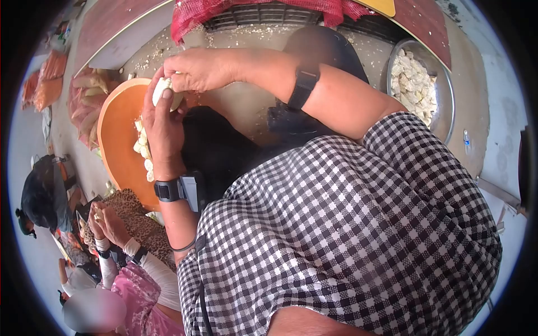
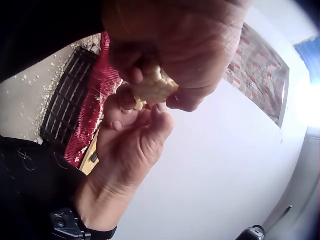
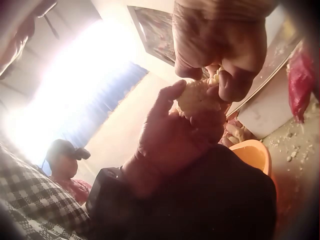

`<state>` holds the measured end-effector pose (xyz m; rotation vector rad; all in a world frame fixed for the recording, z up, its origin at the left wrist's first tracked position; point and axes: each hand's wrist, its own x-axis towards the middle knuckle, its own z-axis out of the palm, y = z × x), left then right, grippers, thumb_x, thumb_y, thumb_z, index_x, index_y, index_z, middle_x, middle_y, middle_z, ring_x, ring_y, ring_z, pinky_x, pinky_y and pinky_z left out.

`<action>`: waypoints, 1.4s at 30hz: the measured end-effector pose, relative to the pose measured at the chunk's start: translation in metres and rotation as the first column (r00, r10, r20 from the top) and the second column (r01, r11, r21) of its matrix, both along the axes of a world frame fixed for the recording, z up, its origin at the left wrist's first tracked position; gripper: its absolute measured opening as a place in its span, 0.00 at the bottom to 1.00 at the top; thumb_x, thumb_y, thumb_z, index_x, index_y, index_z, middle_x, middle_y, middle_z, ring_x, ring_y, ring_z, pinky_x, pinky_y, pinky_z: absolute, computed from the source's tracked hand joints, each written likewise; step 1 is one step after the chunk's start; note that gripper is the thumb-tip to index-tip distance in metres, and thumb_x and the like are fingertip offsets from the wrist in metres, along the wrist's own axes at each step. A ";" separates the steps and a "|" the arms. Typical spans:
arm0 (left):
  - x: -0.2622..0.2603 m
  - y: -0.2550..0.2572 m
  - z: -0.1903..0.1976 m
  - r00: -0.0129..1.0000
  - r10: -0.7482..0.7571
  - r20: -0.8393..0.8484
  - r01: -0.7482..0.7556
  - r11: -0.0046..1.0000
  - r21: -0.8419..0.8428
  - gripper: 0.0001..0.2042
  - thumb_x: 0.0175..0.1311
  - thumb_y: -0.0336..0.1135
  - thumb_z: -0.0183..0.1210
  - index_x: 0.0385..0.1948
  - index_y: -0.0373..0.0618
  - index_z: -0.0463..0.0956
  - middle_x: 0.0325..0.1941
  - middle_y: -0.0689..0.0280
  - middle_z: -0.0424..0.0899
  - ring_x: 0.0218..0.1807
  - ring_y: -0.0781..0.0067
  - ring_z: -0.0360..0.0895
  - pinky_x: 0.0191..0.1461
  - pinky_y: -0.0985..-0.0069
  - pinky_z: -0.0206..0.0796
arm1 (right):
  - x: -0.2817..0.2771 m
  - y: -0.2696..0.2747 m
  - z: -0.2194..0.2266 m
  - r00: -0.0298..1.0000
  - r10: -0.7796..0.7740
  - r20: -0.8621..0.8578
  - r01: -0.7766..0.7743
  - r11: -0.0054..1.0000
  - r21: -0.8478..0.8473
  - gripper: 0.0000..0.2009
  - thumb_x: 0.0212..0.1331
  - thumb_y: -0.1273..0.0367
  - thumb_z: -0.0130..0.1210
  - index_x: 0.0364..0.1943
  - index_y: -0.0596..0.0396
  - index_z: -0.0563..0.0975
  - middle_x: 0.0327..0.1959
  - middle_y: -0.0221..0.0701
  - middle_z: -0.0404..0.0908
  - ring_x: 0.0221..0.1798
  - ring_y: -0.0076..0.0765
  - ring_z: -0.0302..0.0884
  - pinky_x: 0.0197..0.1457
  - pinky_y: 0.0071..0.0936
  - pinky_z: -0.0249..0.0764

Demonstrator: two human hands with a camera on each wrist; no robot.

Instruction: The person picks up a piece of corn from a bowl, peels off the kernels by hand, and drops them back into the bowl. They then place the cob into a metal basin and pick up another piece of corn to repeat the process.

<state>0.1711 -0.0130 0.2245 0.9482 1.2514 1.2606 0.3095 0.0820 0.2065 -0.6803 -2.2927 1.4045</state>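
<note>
A pale, lumpy, segmented piece [image 1: 162,93] is gripped in my left hand [image 1: 165,126], beside the orange basin. My right hand [image 1: 197,69] meets it from the other side, fingers curled against its end. In the left wrist view, the left hand [image 2: 180,45] holds the knobbly piece [image 2: 152,86] from above, and the right hand [image 2: 131,140] pinches a small pale bit [image 2: 139,104] at its edge. The right wrist view has the right hand [image 3: 222,50] pinching at the top of the piece [image 3: 197,99], held by the left hand [image 3: 170,137]. Some fingertips are hidden.
Pale pieces lie inside the orange basin [image 1: 115,131]. A steel bowl [image 1: 446,106] of pale chunks stands at the right. Red mesh [image 1: 193,14] drapes over a black crate [image 1: 252,19]. Another person's hands [image 1: 109,224] are at lower left; crumbs litter the floor.
</note>
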 end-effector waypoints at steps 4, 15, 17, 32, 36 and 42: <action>0.002 0.001 0.001 0.998 -0.020 -0.060 0.019 1.000 -0.011 0.23 0.62 0.36 0.49 0.58 0.39 0.65 0.45 0.63 0.74 0.38 0.79 0.71 0.35 0.84 0.63 | -0.002 -0.001 -0.008 0.994 -0.027 -0.109 0.028 1.000 0.008 0.11 0.59 0.67 0.45 0.40 0.59 0.70 0.32 0.38 0.77 0.36 0.37 0.76 0.39 0.32 0.73; 0.010 0.008 0.005 0.994 0.053 0.098 -0.050 0.998 -0.035 0.27 0.59 0.44 0.48 0.59 0.39 0.63 0.43 0.63 0.75 0.34 0.78 0.69 0.35 0.83 0.63 | 0.007 -0.003 0.003 0.949 -0.150 -0.276 -0.075 0.746 -0.662 0.18 0.61 0.57 0.51 0.40 0.62 0.73 0.29 0.33 0.72 0.25 0.21 0.66 0.23 0.16 0.66; 0.006 0.007 0.003 0.983 0.033 0.183 -0.028 0.999 -0.030 0.28 0.59 0.45 0.48 0.59 0.39 0.63 0.42 0.64 0.75 0.32 0.78 0.68 0.33 0.83 0.61 | 0.007 -0.003 0.004 0.948 -0.162 -0.272 -0.073 0.723 -0.687 0.19 0.59 0.56 0.53 0.40 0.61 0.73 0.28 0.33 0.72 0.25 0.22 0.66 0.24 0.16 0.66; -0.001 0.008 -0.001 0.957 0.030 0.288 -0.007 0.997 -0.080 0.26 0.62 0.47 0.48 0.57 0.39 0.63 0.42 0.65 0.74 0.28 0.79 0.64 0.29 0.84 0.56 | 0.004 0.002 -0.001 0.976 -0.136 -0.172 0.023 0.842 -0.539 0.13 0.58 0.63 0.52 0.41 0.59 0.74 0.27 0.32 0.75 0.28 0.22 0.72 0.29 0.19 0.71; -0.001 0.007 -0.006 0.967 0.008 0.254 0.009 0.998 -0.065 0.25 0.62 0.47 0.48 0.56 0.39 0.63 0.42 0.65 0.73 0.27 0.79 0.63 0.29 0.84 0.56 | 0.007 0.000 0.001 0.977 -0.148 -0.156 0.062 0.888 -0.455 0.12 0.58 0.65 0.50 0.40 0.58 0.74 0.27 0.31 0.75 0.28 0.23 0.72 0.29 0.21 0.73; -0.001 0.012 -0.004 0.966 0.020 0.259 0.002 0.996 -0.084 0.25 0.63 0.48 0.47 0.56 0.40 0.63 0.42 0.65 0.73 0.28 0.78 0.63 0.30 0.82 0.57 | 0.001 0.003 -0.004 0.960 -0.232 -0.154 0.129 0.860 -0.494 0.12 0.58 0.64 0.50 0.38 0.59 0.75 0.25 0.30 0.74 0.28 0.23 0.72 0.26 0.21 0.72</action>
